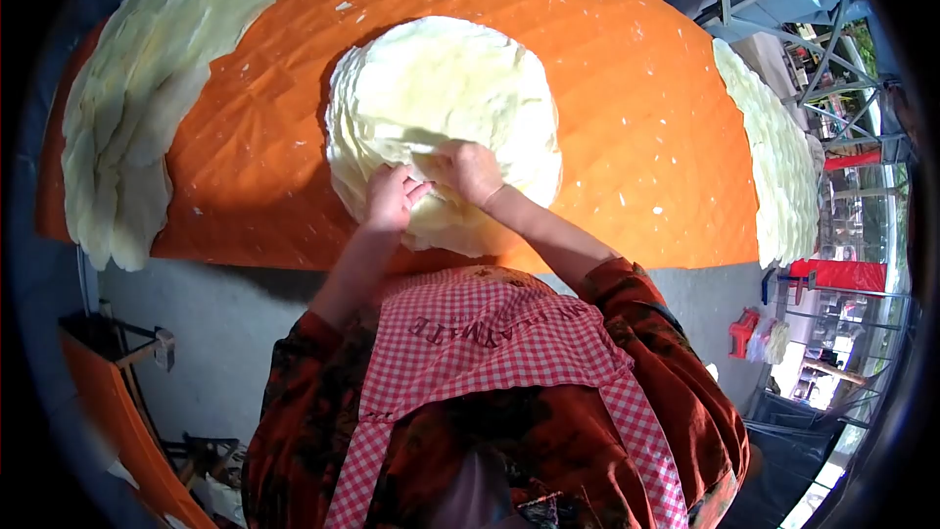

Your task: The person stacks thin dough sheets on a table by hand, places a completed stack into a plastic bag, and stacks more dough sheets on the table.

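A stack of thin, round, pale-yellow sheets (pixel 446 78) lies at the middle of the orange table covering (pixel 646 167). Both hands are over the near half of this stack. My left hand (pixel 392 198) is at its lower left, fingers bent and drawn together around something small and pale. Just to the right, my right hand (pixel 474 172) has its fingers curled and pointing left, close to a fold or edge in the top sheet. Its fingertips are partly hidden, so what they pinch does not show clearly.
Overlapping pale sheets (pixel 137 108) cover the table's left end, and more sheets (pixel 774 157) line its right edge. Small white flakes are scattered on the orange covering. A red stool (pixel 743 333) stands on the grey floor at right, near metal framing (pixel 832 49).
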### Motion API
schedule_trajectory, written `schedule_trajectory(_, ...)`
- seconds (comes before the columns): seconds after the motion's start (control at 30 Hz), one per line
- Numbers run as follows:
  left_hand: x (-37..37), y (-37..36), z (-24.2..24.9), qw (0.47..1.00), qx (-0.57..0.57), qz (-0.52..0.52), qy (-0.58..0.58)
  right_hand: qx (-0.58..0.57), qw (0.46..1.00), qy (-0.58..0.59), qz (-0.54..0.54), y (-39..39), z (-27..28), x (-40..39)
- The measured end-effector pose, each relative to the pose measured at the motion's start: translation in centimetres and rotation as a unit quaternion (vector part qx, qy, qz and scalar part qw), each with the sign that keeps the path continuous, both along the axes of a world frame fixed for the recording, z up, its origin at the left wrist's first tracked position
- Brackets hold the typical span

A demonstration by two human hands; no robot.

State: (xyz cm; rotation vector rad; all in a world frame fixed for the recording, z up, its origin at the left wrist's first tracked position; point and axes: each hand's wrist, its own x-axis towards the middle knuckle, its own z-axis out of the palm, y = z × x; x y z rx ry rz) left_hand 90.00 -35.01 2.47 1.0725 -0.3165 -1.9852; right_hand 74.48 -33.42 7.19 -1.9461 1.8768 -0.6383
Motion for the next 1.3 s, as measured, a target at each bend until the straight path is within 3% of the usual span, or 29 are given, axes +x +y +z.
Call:
schedule_trajectory(0.13,0.5,-0.2,-1.5,1.000,-0.013,-0.007,0.005,-0.006,0.996,0.006,0.086,0.2,-2.9,0.3)
schedule_trajectory(0.23,0.3,0.1,-0.1,0.999,-0.025,-0.007,0.039,-0.102,0.991,0.054,0.059,1.4,-3.0,1.0)
schedule_trajectory(0.27,0.2,0.1,-0.5,0.999,-0.028,-0.008,0.037,-0.100,0.994,0.013,0.035,1.1,-2.9,1.2)
schedule_trajectory(0.37,-0.4,0.6,-0.8,0.997,-0.036,-0.004,-0.063,0.123,0.990,-0.069,-0.003,-1.3,0.8,0.3)
schedule_trajectory(0.4,-0.7,0.7,-1.5,0.995,-0.061,-0.026,-0.074,0.115,0.988,-0.105,-0.016,-3.4,-2.2,-1.8)
schedule_trajectory(0.43,-0.9,0.6,-2.1,0.991,-0.087,-0.047,-0.086,0.104,0.991,0.029,0.080,-6.6,-3.3,-5.8)
schedule_trajectory(0.47,-1.0,0.3,-1.8,0.988,-0.086,-0.073,-0.106,0.021,0.986,0.100,0.135,-10.7,-4.3,-10.4)
schedule_trajectory(0.53,-1.0,0.2,-1.3,0.983,-0.086,-0.099,-0.125,0.055,0.992,-0.023,0.110,-22.2,-3.3,-20.7)
schedule_trajectory(0.57,-1.1,0.2,-1.1,0.983,-0.092,-0.101,-0.123,0.065,0.969,0.238,0.028,-21.4,7.2,-19.3)
schedule_trajectory(0.6,-1.1,0.0,-1.2,0.979,-0.090,-0.113,-0.147,-0.031,0.972,0.228,0.041,-24.7,8.9,-23.9)
schedule_trajectory(0.67,-1.1,-0.4,-1.8,0.968,-0.085,-0.134,-0.193,-0.010,0.941,0.335,-0.054,-26.2,18.5,-24.7)
schedule_trajectory(0.73,-1.3,0.3,0.0,0.972,-0.081,-0.100,-0.198,-0.145,0.939,0.273,-0.149,-28.8,22.7,-29.2)
schedule_trajectory(0.8,-0.7,0.3,1.2,0.975,-0.087,-0.100,-0.178,-0.144,0.963,0.225,-0.030,-26.9,28.9,-27.6)
schedule_trajectory(0.87,0.0,0.1,0.5,0.973,-0.099,-0.010,-0.210,-0.146,0.957,0.249,0.007,-24.7,30.8,-24.1)
schedule_trajectory(0.93,0.9,-0.6,0.9,0.946,-0.147,0.085,-0.277,-0.123,0.953,0.276,0.007,-20.8,30.7,-18.0)
schedule_trajectory(0.97,1.6,-1.3,0.2,0.945,-0.155,0.090,-0.275,-0.078,0.976,0.202,-0.026,-16.7,30.3,-13.8)
schedule_trajectory(1.0,2.4,-2.3,-0.9,0.944,-0.161,0.097,-0.273,-0.179,0.930,0.314,0.062,-18.9,24.9,-16.5)
schedule_trajectory(1.03,2.8,-3.1,-1.6,0.942,-0.168,0.106,-0.271,-0.189,0.913,0.360,0.045,-18.3,20.3,-16.3)
schedule_trajectory(1.07,2.7,-3.8,-1.9,0.939,-0.158,0.106,-0.287,-0.178,0.939,0.292,-0.014,-14.6,16.6,-12.8)
schedule_trajectory(1.13,2.9,-4.4,-1.0,0.929,-0.165,0.075,-0.324,-0.209,0.952,0.213,0.071,-9.1,9.2,-9.0)
schedule_trajectory(1.17,3.1,-4.8,-0.9,0.923,-0.183,0.055,-0.334,-0.095,0.982,0.159,0.026,-6.8,6.1,-6.8)
schedule_trajectory(1.2,3.2,-5.3,-0.9,0.917,-0.199,0.033,-0.344,-0.035,0.987,0.148,0.046,-5.3,3.0,-6.2)
schedule_trajectory(1.3,3.3,-5.7,-0.7,0.888,-0.223,0.001,-0.403,-0.010,0.998,0.042,0.051,-3.5,-0.6,-5.7)
